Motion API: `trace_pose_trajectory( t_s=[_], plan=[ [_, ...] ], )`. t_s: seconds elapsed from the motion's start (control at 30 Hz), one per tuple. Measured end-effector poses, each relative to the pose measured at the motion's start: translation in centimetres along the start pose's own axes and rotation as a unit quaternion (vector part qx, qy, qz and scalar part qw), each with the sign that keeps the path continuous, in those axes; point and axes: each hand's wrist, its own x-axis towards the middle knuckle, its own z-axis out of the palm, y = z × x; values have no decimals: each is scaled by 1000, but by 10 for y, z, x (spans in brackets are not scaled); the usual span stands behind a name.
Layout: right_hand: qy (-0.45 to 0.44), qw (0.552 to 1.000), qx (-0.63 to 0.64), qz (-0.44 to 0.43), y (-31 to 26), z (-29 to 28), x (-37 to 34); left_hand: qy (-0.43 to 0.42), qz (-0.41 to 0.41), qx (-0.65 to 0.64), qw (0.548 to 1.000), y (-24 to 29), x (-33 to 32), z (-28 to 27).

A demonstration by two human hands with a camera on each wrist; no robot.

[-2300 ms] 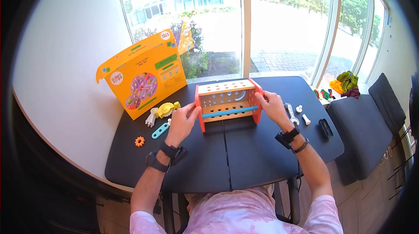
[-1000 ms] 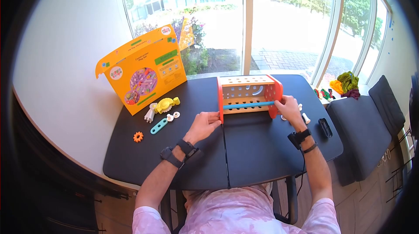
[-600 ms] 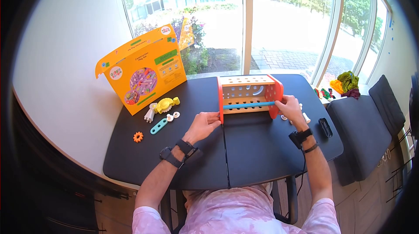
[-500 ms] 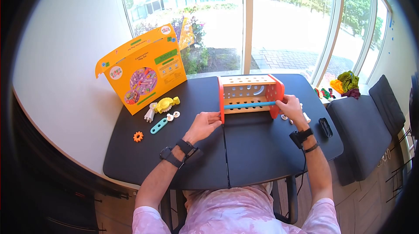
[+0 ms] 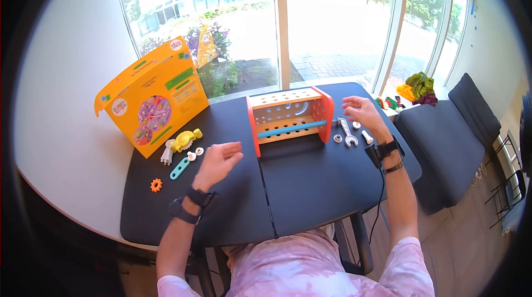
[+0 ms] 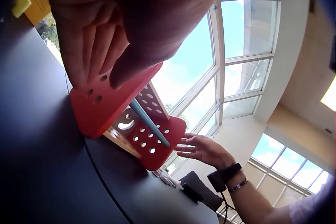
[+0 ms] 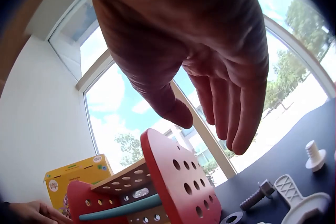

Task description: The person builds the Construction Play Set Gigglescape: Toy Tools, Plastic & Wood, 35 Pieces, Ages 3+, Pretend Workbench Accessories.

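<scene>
A wooden toy bench with red side panels (image 5: 323,122) and a blue rod (image 5: 292,129) across its front stands on the dark table. My left hand (image 5: 220,163) hovers left of the bench, fingers extended, holding nothing. On the other side my right hand (image 5: 366,115) is raised above the small parts, apart from the bench, its fingers relaxed. Beneath it lie a grey wrench (image 5: 347,133), a white bolt (image 5: 367,137) and a ring-shaped nut (image 5: 337,138). In the right wrist view a grey screw (image 7: 257,194) lies beside the wrench.
A yellow-orange box (image 5: 158,97) stands at the back left. Near it are a yellow toy piece (image 5: 183,141), a teal strip (image 5: 180,168), an orange gear (image 5: 156,185) and small white pieces. A dark padded chair (image 5: 440,144) is at the right, by heaped cloths (image 5: 419,88).
Both hands have let go of the bench and moved away from its sides. Earlier, the bench was shifted right along the table. The head view has also turned.
</scene>
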Motion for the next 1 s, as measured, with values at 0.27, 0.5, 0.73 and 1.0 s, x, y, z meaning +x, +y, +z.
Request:
trace_pose_trajectory(
  t_s=[0.27, 0.5, 0.73, 1.0],
  plan=[
    [63, 932, -357, -22, 32, -20, -7, 61, -12, 24, 998, 0, -27, -68],
    [-77, 898, -404, -159, 72, -16, -24, 117, -20, 25, 993, -1, -49, -110],
    [-115, 878, -429, -179, 70, -29, -46, 162, -13, 13, 987, -3, -69, -136],
    [-98, 824, -514, -216, 47, -20, -72, 220, -11, -5, 975, -10, -86, -180]
  ],
)
